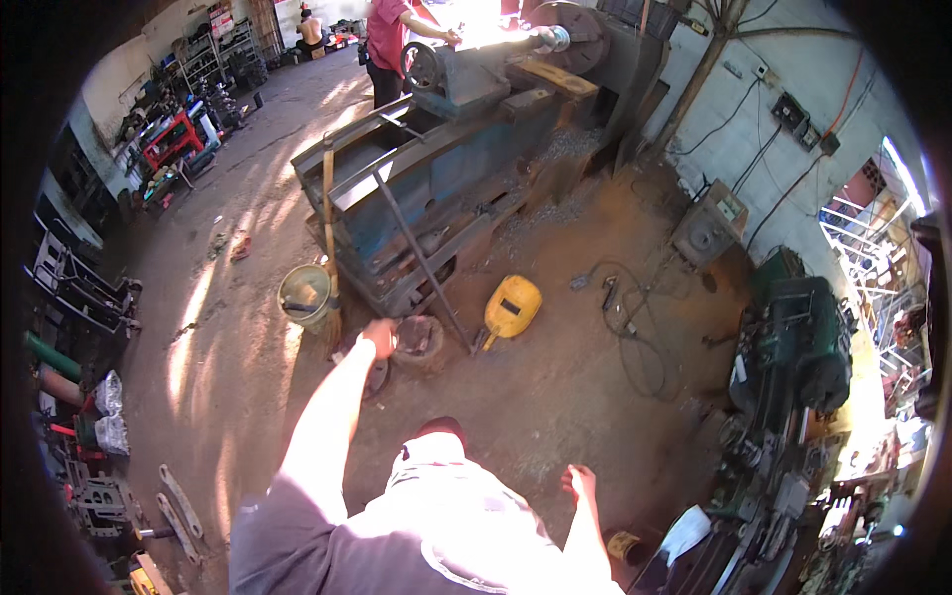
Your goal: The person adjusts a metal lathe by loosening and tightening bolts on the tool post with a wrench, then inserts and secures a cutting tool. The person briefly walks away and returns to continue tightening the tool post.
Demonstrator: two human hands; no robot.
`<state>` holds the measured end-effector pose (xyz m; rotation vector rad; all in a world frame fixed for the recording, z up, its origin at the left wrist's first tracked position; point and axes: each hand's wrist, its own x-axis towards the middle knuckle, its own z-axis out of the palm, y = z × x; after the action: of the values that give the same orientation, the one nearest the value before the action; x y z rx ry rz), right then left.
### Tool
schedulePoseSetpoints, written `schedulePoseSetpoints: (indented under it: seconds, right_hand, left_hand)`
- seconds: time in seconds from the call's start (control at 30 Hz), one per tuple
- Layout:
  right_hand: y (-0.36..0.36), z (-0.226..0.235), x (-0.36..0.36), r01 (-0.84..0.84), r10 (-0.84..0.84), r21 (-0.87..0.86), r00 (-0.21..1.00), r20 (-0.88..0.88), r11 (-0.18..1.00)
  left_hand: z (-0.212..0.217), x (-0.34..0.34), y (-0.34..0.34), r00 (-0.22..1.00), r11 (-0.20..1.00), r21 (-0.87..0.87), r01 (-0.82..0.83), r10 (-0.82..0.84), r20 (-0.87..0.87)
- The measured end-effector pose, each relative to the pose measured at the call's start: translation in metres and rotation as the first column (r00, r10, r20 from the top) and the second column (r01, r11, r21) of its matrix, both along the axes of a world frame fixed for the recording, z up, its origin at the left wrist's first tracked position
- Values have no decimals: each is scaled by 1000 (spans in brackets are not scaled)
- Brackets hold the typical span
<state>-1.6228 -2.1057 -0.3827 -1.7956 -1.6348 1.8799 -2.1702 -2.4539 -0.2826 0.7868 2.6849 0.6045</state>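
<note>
As L hand (380,338) sits nr block (421,342), grip unclear, R hand (578,482) is half-open, mask (515,305) & bar (421,258) ahead

On the floor (555,416) before the lathe (436,188), the welding mask (513,306) lies between the block (421,347) on its left and the welding cable (629,327) on its right, the bucket (301,315) farther left.

round object (423,349): rough, matt | mask (516,303): smooth plastic | lathe bed (466,171): worn metal
</note>
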Motion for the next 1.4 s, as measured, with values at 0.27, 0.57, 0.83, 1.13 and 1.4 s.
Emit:
schedulePoseSetpoints:
  seconds: [0.27,0.57,0.83,1.13,1.4]
  right_hand:
    - [-1,-6,21,344,-339,-69,938,72,936]
    - [-2,44,-136,504,-457,-88,834,308,860]
    - [38,74,-226,505,-486,-10,835,256,863]
    - [-10,82,-186,637,-635,49,755,163,770]
    - [-195,64,-110,749,-756,117,629,180,652]
  left_hand:
    - [197,-334,248,911,959,253,127,-12,-412]
    - [305,-643,403,761,823,551,-139,445,-472]
    - [281,-753,479,930,438,830,-345,280,239]
    - [267,-510,523,799,554,772,311,288,-528]
    - [-57,-37,413,358,528,-86,845,-678,-642]
